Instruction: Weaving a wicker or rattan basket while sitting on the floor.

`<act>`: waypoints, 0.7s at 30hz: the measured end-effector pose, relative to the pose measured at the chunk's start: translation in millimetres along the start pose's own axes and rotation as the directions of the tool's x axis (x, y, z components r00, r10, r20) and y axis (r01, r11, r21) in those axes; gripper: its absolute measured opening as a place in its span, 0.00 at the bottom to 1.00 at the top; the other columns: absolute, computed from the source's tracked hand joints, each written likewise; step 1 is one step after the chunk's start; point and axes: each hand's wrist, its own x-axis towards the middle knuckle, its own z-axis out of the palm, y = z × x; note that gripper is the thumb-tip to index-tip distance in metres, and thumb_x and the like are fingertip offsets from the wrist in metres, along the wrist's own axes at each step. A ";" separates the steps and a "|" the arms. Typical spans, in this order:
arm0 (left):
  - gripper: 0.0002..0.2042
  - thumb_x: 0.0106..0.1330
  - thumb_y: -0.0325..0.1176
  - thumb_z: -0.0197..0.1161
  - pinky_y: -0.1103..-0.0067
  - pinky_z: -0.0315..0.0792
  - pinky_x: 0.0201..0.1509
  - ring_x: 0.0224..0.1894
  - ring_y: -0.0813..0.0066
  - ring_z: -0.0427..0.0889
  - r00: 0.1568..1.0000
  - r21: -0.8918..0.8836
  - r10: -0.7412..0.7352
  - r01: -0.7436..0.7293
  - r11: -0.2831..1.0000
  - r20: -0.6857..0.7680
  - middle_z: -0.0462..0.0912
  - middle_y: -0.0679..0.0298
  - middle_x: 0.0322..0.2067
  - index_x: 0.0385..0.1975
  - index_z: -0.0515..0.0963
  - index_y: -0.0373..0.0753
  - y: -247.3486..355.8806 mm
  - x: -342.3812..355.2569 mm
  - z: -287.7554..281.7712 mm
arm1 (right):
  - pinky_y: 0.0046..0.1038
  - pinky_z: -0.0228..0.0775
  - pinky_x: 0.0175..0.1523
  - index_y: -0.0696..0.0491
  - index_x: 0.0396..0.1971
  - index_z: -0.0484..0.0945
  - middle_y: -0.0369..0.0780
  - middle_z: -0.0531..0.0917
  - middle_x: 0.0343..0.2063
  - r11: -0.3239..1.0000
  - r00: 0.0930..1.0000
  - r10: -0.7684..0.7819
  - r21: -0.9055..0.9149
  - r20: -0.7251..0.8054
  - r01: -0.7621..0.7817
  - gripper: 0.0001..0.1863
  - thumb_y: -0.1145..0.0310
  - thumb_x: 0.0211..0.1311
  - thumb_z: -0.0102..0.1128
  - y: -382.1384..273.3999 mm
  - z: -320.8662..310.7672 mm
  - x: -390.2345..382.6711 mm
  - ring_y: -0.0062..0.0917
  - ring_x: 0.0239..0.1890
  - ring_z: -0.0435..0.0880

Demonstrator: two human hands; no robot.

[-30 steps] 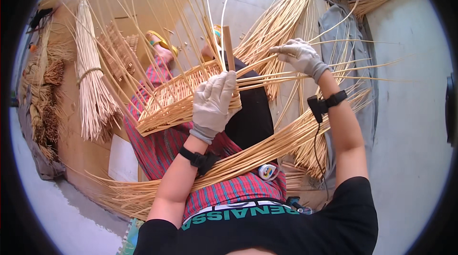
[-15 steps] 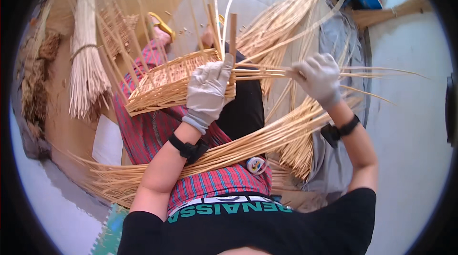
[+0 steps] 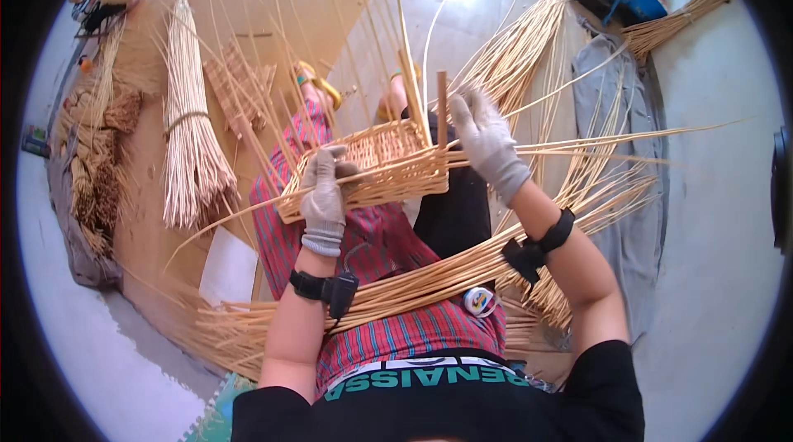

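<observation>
A partly woven rectangular wicker basket (image 3: 405,183) rests on my lap, with tall upright stakes rising from its walls. My left hand (image 3: 325,194), in a pale glove, is closed on the near wall toward the left end. A loose cane strand (image 3: 219,221) trails leftward from beside it. My right hand (image 3: 489,144), gloved too, is at the right corner, its fingers stretched up beside a flat wooden stick (image 3: 442,107). Long weaving strands (image 3: 578,147) run out to the right past its wrist. Its thumb is hidden.
A bundle of long canes (image 3: 413,277) lies across my lap near a small white round tape measure (image 3: 479,301). Tied cane bundles stand at the left (image 3: 190,128) and far right (image 3: 529,45). A white sheet (image 3: 228,267) lies left. Another person (image 3: 103,8) shows at far left.
My left hand has shifted from the basket's right corner leftward along the near wall. My right hand has come in from the strands to that corner, its fingers straightened. The whole view has shifted.
</observation>
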 end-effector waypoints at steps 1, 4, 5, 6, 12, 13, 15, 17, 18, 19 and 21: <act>0.20 0.80 0.53 0.58 0.81 0.80 0.26 0.23 0.77 0.84 1.000 0.171 -0.023 0.020 0.985 0.019 0.88 0.63 0.30 0.45 0.83 0.39 -2.6 -0.6 -9.5 | 0.40 0.76 0.57 0.56 0.54 0.80 0.49 0.87 0.45 0.966 0.990 -0.011 -0.253 0.143 0.048 0.26 0.48 0.72 0.61 10.7 -1.6 -5.4 0.42 0.49 0.86; 0.21 0.77 0.55 0.61 0.81 0.76 0.21 0.19 0.79 0.80 0.989 0.250 0.015 -0.052 0.967 0.147 0.87 0.65 0.28 0.41 0.82 0.40 -2.0 -4.5 -23.5 | 0.41 0.77 0.56 0.58 0.51 0.81 0.53 0.86 0.43 0.873 0.950 0.177 -0.487 0.256 -0.031 0.41 0.39 0.47 0.79 38.6 -6.6 -12.3 0.48 0.49 0.86; 0.19 0.77 0.53 0.63 0.82 0.75 0.24 0.19 0.82 0.78 0.994 0.274 0.025 -0.055 0.960 0.110 0.86 0.66 0.27 0.38 0.82 0.41 0.9 -5.7 -16.7 | 0.41 0.77 0.56 0.58 0.50 0.81 0.53 0.86 0.43 0.879 0.950 0.187 -0.473 0.250 -0.049 0.39 0.42 0.46 0.81 44.9 -4.6 -12.0 0.48 0.49 0.86; 0.19 0.77 0.52 0.63 0.82 0.74 0.25 0.20 0.82 0.77 0.994 0.409 0.082 -0.106 0.906 0.077 0.86 0.66 0.26 0.37 0.81 0.41 4.1 -3.1 -1.0 | 0.41 0.77 0.56 0.58 0.48 0.82 0.53 0.86 0.42 0.904 0.961 0.131 -0.427 0.245 -0.014 0.38 0.44 0.46 0.82 50.0 -3.3 -13.7 0.48 0.49 0.86; 0.16 0.75 0.36 0.67 0.76 0.77 0.39 0.34 0.76 0.83 0.837 0.648 0.093 -0.483 0.589 0.540 0.87 0.58 0.38 0.55 0.76 0.33 56.4 47.2 159.3 | 0.46 0.79 0.53 0.56 0.47 0.81 0.49 0.85 0.40 0.732 0.986 0.038 -0.667 -0.160 -0.137 0.25 0.50 0.61 0.73 58.9 46.4 -21.3 0.48 0.47 0.86; 0.24 0.73 0.31 0.69 0.75 0.79 0.45 0.41 0.73 0.85 0.834 0.705 0.105 -0.520 0.483 0.542 0.84 0.54 0.53 0.65 0.71 0.33 56.6 44.4 175.1 | 0.45 0.79 0.53 0.54 0.47 0.82 0.49 0.85 0.40 0.735 0.972 -0.035 -0.665 -0.232 -0.132 0.24 0.50 0.61 0.72 60.1 48.2 -19.9 0.48 0.48 0.86; 0.29 0.71 0.28 0.70 0.74 0.80 0.49 0.45 0.71 0.85 0.719 0.446 0.350 -0.664 0.600 0.601 0.79 0.54 0.60 0.69 0.68 0.33 60.3 39.1 164.6 | 0.44 0.79 0.52 0.53 0.45 0.84 0.50 0.87 0.39 0.763 0.975 0.035 -0.624 -0.219 -0.167 0.22 0.50 0.62 0.70 64.3 47.1 -13.2 0.47 0.46 0.87; 0.32 0.69 0.26 0.72 0.74 0.80 0.52 0.49 0.70 0.83 0.585 0.367 0.563 -0.808 0.460 0.583 0.75 0.55 0.63 0.71 0.66 0.33 60.4 25.4 115.5 | 0.44 0.79 0.47 0.53 0.37 0.85 0.49 0.88 0.32 0.813 0.972 0.174 -0.535 -0.157 -0.231 0.18 0.52 0.60 0.71 69.1 41.3 -5.9 0.46 0.40 0.88; 0.33 0.67 0.25 0.72 0.74 0.79 0.53 0.50 0.70 0.82 0.558 0.442 0.636 -0.824 0.353 0.532 0.73 0.57 0.64 0.71 0.65 0.34 68.2 23.0 74.8 | 0.43 0.79 0.44 0.54 0.32 0.85 0.49 0.87 0.27 0.825 0.961 0.219 -0.494 -0.168 -0.274 0.17 0.53 0.59 0.72 70.8 37.8 -3.8 0.46 0.36 0.88; 0.31 0.67 0.24 0.72 0.72 0.78 0.56 0.52 0.67 0.82 0.563 0.568 0.719 -0.773 0.283 0.408 0.73 0.56 0.63 0.70 0.68 0.36 70.4 19.5 36.9 | 0.44 0.78 0.41 0.54 0.28 0.85 0.48 0.86 0.24 0.833 0.960 0.223 -0.480 -0.167 -0.277 0.18 0.52 0.57 0.73 72.4 36.7 -2.9 0.46 0.33 0.88; 0.25 0.69 0.22 0.69 0.73 0.77 0.59 0.51 0.67 0.81 0.658 0.764 0.747 -0.529 0.369 0.095 0.76 0.57 0.59 0.66 0.74 0.38 67.9 9.4 -31.9 | 0.45 0.78 0.42 0.55 0.28 0.84 0.49 0.86 0.25 0.806 0.968 0.171 -0.539 -0.186 -0.246 0.21 0.50 0.57 0.74 73.4 34.2 -5.1 0.47 0.34 0.88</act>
